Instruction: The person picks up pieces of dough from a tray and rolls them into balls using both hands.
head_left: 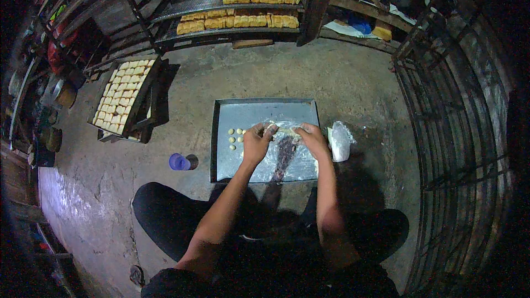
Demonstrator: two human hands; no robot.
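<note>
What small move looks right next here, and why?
Probably the left hand should pinch a small piece off its end of what looks like a dough strip. The strip spans between it and the right hand over the tray, and small dough balls lie just left of the left hand.

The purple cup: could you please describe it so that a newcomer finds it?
Look at the floury metal tray on the floor. Left of it sits a small cup, and its purple colour sets it apart from the pale dough balls.
</note>
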